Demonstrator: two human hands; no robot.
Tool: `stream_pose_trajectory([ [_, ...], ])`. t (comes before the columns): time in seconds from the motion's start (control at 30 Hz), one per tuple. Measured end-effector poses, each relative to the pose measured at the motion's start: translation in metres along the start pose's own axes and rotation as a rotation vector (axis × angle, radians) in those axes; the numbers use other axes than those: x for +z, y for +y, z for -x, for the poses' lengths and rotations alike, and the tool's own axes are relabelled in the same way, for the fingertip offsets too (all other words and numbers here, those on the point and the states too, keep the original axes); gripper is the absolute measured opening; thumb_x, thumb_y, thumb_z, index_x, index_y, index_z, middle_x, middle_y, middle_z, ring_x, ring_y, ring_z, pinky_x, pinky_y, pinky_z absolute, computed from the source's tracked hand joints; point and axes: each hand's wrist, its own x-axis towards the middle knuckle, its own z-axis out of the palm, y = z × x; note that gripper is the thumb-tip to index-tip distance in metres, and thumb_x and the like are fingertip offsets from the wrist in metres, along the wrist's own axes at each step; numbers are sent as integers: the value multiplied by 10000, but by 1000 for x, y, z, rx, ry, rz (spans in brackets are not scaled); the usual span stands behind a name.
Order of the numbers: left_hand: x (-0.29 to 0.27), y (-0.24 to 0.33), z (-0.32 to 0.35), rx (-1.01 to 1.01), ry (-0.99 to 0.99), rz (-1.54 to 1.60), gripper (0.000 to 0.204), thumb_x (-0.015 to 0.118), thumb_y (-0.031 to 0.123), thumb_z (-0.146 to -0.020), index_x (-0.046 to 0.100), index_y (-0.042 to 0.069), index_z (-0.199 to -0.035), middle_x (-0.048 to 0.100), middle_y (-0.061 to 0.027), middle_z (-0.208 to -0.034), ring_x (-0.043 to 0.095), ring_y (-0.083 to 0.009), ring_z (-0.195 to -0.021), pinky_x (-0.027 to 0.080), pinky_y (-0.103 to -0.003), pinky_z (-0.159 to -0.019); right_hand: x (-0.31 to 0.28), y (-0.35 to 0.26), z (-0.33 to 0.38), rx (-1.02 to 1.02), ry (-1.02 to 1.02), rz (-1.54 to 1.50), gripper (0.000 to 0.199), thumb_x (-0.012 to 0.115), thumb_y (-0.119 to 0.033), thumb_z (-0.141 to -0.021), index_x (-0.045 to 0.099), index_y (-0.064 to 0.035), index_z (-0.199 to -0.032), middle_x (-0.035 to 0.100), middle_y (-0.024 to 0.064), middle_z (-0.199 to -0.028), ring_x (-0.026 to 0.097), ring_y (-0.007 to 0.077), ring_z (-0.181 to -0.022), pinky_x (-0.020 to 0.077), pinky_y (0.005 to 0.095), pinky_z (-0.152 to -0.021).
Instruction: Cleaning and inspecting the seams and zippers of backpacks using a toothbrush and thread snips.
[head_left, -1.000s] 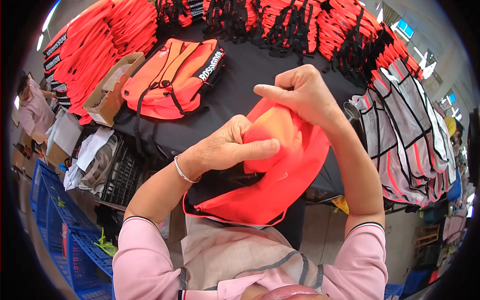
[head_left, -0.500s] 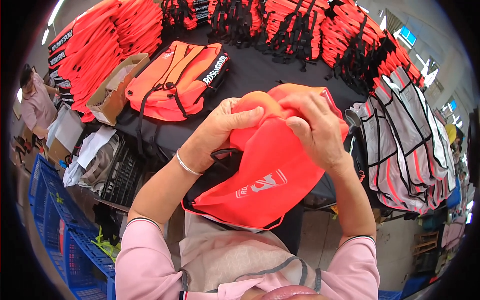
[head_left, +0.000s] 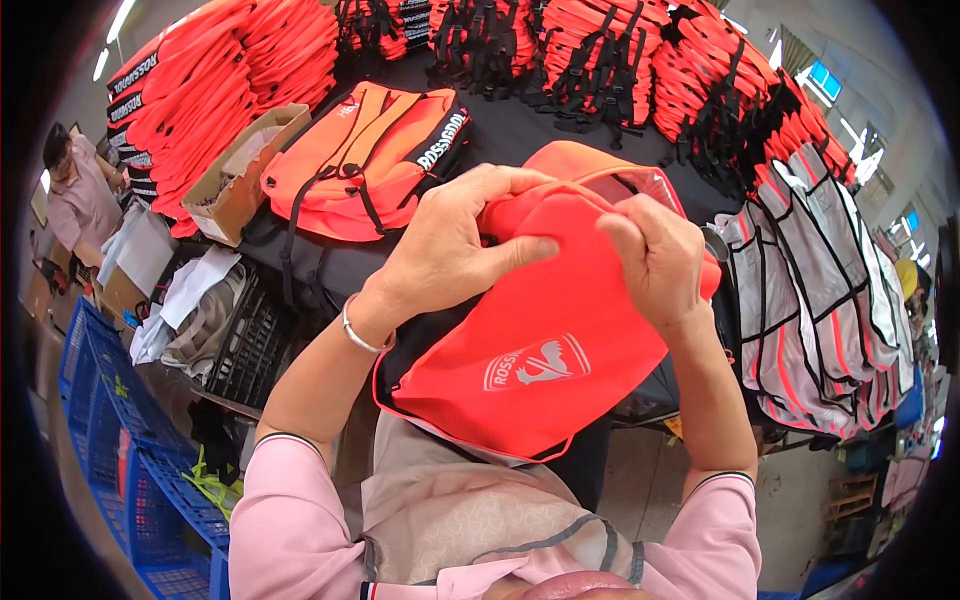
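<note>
- Your left hand (head_left: 455,250) is closed on the upper part of the orange fabric bag (head_left: 545,370); the fingers curl over its top fold and the thumb presses on the front of the cloth.
- Your right hand (head_left: 655,260) also grips the bag, just beside the left one; its fingers are bent and pinch the fabric near the top edge.
- The two hands are near each other but I cannot tell if they touch.
- You hold the bag up in front of your chest, above the near edge of the bench (head_left: 520,135); its lower part hangs down toward your body and shows a pale printed mark.
- The bag has a thin dark edge along its border.
- On your left wrist there is a thin silver bracelet (head_left: 357,335).
- On the bench behind the hands lies a finished orange backpack (head_left: 360,165) with black straps, flat on the black cover.
- Beside it, to the left, stands an open cardboard box (head_left: 240,170).
- Stacks of orange pieces (head_left: 230,60) with black straps fill the far side of the bench.
- To your right, grey and white panels (head_left: 810,290) with orange lines hang over the edge.
- Blue plastic crates (head_left: 110,420) stand on the floor at your left.
- Another person (head_left: 80,195) in pink is at the far left.
</note>
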Motion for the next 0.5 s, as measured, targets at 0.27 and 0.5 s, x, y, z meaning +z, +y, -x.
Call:
stream_pose_trajectory([
  [0.27, -2, -3, 3, -32, -203, -22, 188, 658, 116, -943, 663, 13, -1101, 615, -129, -729, 468, -123, -602, 463, -278, -591, 14, -15, -7, 2, 61, 128, 321, 762, -277, -821, 596, -60, -990, 610, 96, -862, 631, 278, -756, 496, 368, -631],
  [0.5, -5, -3, 3, -42, -285, 25, 217, 670, 160, -939, 647, 19, -1102, 608, -118, -743, 493, -158, -603, 457, -285, -592, 11, -19, -13, -33, -12, -23, 224, 764, -153, -811, 598, -60, -930, 599, 80, -793, 615, 267, -638, 479, 343, -542],
])
